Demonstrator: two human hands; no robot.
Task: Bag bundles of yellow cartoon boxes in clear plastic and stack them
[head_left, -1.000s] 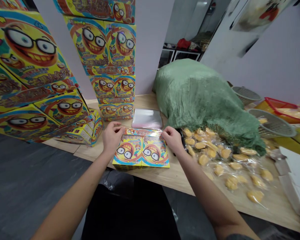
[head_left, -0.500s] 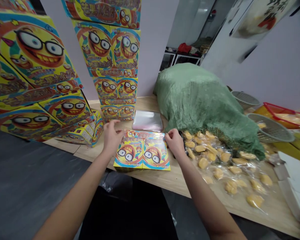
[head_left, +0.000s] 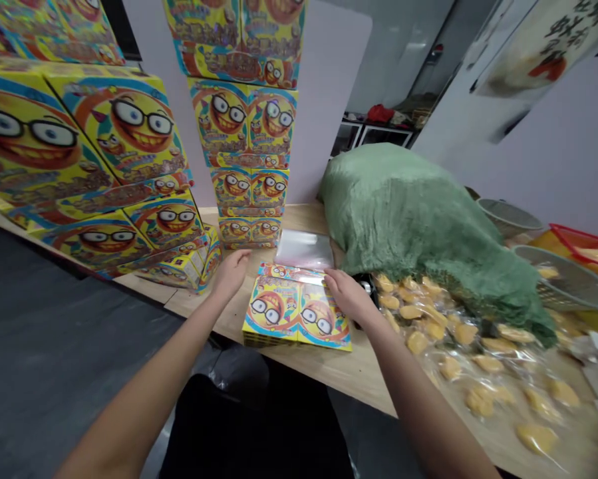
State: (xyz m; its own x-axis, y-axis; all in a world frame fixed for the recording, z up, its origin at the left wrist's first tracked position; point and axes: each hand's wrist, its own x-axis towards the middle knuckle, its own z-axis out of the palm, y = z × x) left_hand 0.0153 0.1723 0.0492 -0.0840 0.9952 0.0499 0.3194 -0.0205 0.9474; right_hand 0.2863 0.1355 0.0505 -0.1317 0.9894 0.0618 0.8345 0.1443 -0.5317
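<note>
A yellow cardboard box printed with cartoon faces in glasses lies in front of me on the wooden table. Along its far side runs a narrow printed flap with a shiny surface. My right hand is at the flap's right end, its fingers closed over the edge; the thumb is partly hidden. Off the box's left far corner is my left hand, holding nothing, fingers loosely bent and a little apart. Just beyond the box lies a stack of clear plastic bags.
Printed boxes rise in a tall column behind and in a larger stack at left. A green cloth drapes a heap at right, with wrapped yellow pieces spilling out. Grey baskets stand at far right.
My left hand has come away from the flap's left end. My right hand has moved in over the flap's right end. The view has shifted slightly left.
</note>
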